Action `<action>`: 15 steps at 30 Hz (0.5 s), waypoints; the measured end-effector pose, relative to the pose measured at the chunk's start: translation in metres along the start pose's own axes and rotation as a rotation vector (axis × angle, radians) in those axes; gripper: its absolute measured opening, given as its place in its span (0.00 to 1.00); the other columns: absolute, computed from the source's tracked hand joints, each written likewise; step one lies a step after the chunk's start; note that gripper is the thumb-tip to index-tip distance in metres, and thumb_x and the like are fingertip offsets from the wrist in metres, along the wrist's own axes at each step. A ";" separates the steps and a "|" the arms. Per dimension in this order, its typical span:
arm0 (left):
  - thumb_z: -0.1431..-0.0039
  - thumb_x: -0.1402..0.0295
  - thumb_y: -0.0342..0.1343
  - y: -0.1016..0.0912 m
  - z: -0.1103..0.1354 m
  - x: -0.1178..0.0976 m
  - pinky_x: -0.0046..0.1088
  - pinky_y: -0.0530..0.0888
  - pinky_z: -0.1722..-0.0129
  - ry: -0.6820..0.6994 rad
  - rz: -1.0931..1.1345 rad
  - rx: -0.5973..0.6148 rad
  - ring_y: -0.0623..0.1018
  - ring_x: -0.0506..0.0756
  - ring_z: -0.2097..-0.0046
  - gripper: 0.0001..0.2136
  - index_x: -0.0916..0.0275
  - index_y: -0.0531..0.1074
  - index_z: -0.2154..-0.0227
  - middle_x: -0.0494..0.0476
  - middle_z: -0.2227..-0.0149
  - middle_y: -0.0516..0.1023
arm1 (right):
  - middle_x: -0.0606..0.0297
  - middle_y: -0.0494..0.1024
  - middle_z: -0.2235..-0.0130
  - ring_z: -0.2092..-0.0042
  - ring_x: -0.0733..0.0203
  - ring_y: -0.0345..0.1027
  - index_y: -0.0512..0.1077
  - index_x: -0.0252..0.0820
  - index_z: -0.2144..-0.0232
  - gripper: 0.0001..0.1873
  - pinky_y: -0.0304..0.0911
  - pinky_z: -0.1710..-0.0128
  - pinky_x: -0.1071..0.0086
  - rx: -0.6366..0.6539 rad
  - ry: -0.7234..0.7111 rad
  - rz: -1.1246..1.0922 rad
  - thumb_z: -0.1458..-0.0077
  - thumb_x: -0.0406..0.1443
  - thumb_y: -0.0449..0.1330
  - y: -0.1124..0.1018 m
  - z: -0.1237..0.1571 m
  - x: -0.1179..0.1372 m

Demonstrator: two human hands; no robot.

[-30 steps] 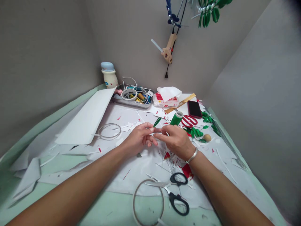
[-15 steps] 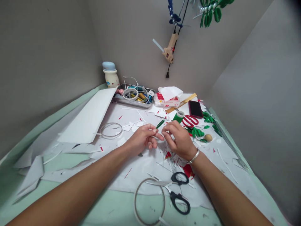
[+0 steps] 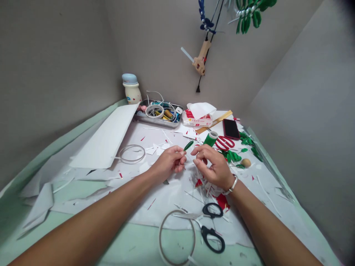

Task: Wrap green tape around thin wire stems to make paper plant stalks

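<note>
My left hand (image 3: 171,162) pinches the base of a small green leaf (image 3: 189,145) between thumb and forefinger, the leaf's tip pointing up and to the right. A thin stem seems to trail from it toward my other hand. Just right of the leaf, my right hand (image 3: 212,164) hovers with thumb and forefinger apart; I see nothing held in it. Behind that hand stands a spool of green thread (image 3: 210,139). More green leaves (image 3: 233,156) lie to its right, near a tan ball (image 3: 245,162). Below the hands are thin wires (image 3: 203,188) among red and white scraps.
Black-handled scissors (image 3: 212,238) and a roll of tape (image 3: 160,240) lie in front. Red-handled scissors (image 3: 225,143), a phone (image 3: 231,129), a tissue pack (image 3: 196,120) and a metal tray (image 3: 166,123) sit behind. A glue gun (image 3: 200,62) hangs on the wall.
The fingers of my left hand have curled in under the leaf. My right hand has shifted slightly, its thumb and forefinger spreading wider.
</note>
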State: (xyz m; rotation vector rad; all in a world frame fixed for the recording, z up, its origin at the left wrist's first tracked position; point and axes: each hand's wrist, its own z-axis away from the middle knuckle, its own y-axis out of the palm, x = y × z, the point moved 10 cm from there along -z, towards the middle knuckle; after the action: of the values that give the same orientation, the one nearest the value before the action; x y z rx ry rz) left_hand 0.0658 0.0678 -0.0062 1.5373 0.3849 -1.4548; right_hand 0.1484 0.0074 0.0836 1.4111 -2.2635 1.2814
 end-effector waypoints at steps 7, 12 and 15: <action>0.48 0.68 0.55 -0.004 -0.001 -0.002 0.16 0.56 0.87 0.041 -0.079 -0.027 0.66 0.44 0.85 0.08 0.61 0.60 0.70 0.47 0.80 0.71 | 0.63 0.74 0.67 0.68 0.63 0.66 0.67 0.44 0.66 0.03 0.60 0.69 0.69 0.050 0.011 0.142 0.44 0.33 0.55 0.013 0.004 -0.007; 0.46 0.66 0.53 0.000 -0.002 0.003 0.17 0.59 0.88 0.023 -0.174 0.000 0.71 0.48 0.85 0.08 0.60 0.59 0.69 0.53 0.77 0.77 | 0.63 0.72 0.65 0.67 0.63 0.65 0.69 0.44 0.55 0.15 0.55 0.72 0.71 0.162 -0.039 0.481 0.45 0.31 0.54 0.026 0.006 -0.014; 0.45 0.65 0.52 0.000 -0.001 0.004 0.17 0.60 0.88 0.007 -0.204 -0.003 0.72 0.49 0.84 0.08 0.60 0.58 0.69 0.53 0.78 0.77 | 0.64 0.71 0.66 0.68 0.64 0.64 0.72 0.46 0.59 0.11 0.53 0.73 0.72 0.219 -0.087 0.572 0.42 0.32 0.52 0.030 0.007 -0.013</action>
State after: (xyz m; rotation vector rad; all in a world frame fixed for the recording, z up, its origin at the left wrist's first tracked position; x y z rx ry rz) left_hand 0.0675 0.0674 -0.0101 1.5361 0.5615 -1.6046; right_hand 0.1329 0.0160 0.0547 0.9069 -2.7790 1.6951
